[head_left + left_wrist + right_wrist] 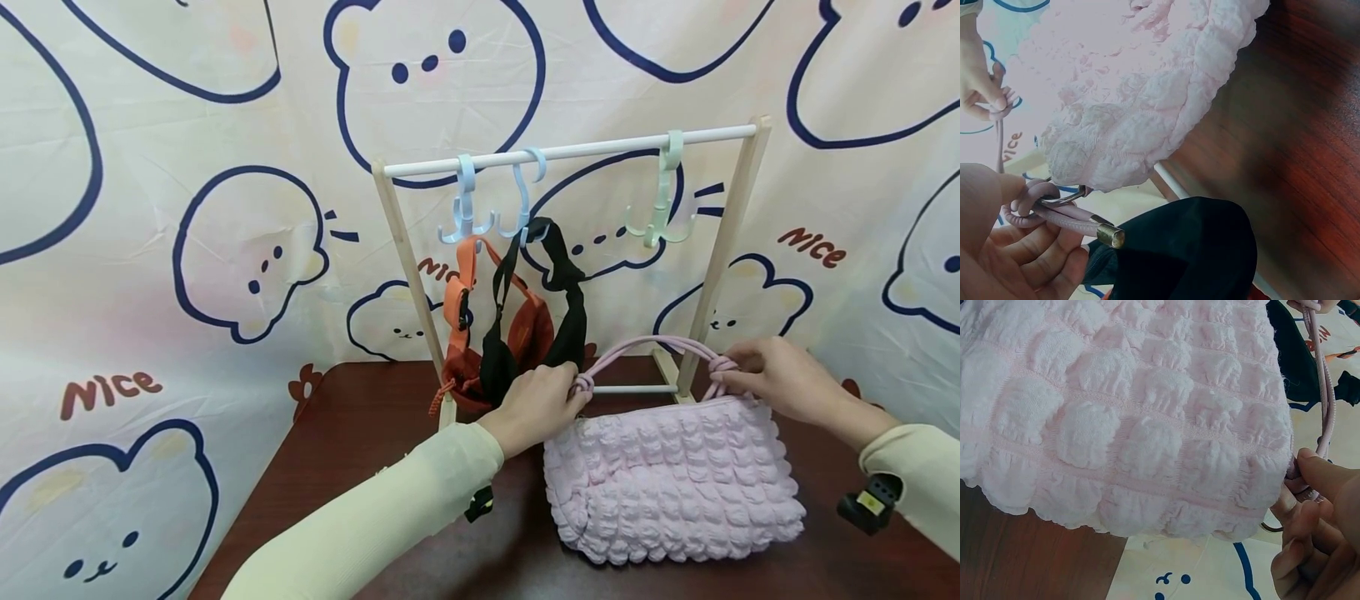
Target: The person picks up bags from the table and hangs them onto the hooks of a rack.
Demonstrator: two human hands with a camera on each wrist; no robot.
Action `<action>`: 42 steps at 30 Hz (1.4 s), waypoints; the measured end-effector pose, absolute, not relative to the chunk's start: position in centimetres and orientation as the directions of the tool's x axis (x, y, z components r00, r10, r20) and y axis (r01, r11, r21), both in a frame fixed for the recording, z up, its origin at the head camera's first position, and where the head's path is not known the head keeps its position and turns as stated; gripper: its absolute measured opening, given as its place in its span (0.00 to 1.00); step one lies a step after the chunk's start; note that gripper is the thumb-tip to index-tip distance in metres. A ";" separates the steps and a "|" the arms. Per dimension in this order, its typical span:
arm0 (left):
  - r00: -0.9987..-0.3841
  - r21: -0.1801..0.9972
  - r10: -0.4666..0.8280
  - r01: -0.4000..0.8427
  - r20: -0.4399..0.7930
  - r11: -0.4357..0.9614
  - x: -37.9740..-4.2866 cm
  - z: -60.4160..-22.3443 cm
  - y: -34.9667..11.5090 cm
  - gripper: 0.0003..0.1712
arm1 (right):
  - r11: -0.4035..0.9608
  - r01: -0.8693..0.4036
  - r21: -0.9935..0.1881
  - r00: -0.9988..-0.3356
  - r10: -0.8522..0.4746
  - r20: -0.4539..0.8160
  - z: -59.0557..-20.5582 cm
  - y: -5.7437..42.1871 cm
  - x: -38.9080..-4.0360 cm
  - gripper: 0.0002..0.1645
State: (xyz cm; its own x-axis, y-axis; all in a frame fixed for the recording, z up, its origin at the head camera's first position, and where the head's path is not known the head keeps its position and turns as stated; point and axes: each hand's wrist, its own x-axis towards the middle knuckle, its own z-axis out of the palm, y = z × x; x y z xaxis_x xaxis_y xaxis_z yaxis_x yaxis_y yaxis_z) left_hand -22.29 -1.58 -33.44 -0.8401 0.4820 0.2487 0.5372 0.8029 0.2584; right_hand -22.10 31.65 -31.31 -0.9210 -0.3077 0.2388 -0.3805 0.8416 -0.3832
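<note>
A pink puffy quilted handbag hangs upright close over the dark table, its front facing me. My left hand pinches the knot at the left end of its pink cord handle. At the right end, my right hand grips the other knot. The handle arches up between them. In the left wrist view, a metal ring and a gold-tipped cord end show by the left fingers. The right wrist view shows the thumb and fingers curled on the knot beside the bag's quilted side.
Behind the bag stands a wooden rack with a white top rail. Two blue hooks and a green hook hang from it. An orange-red bag and a black bag hang on the left side. The brown table lies below.
</note>
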 end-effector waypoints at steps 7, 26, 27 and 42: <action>-0.842 0.251 0.479 0.534 0.250 0.807 -22.3 -33.3 -1.6 0.13 | 0.845 -0.369 -0.387 -0.926 -0.298 0.232 -31.1 31.6 -22.1 0.07; -0.841 0.251 0.474 0.534 0.263 0.808 -22.4 -32.7 -1.9 0.13 | 0.834 -0.348 -0.429 -0.935 -0.274 0.226 -30.7 31.8 -22.2 0.17; -0.841 0.253 0.472 0.533 0.265 0.807 -22.4 -32.7 -1.8 0.13 | 0.836 -0.345 -0.426 -0.936 -0.271 0.226 -30.7 31.8 -22.3 0.18; -0.839 0.260 0.456 0.530 0.295 0.807 -22.5 -32.0 -1.7 0.15 | 0.850 -0.308 -0.427 -0.946 -0.227 0.229 -30.1 31.7 -22.4 0.25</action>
State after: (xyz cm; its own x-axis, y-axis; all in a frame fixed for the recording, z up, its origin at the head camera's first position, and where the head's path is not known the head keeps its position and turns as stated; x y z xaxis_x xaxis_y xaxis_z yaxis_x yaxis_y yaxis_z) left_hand -22.50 -1.73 -31.97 -0.8394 0.4562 0.2954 0.5302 0.8069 0.2603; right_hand -22.40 31.71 -30.05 -0.9464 -0.2275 0.2294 -0.3078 0.8504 -0.4267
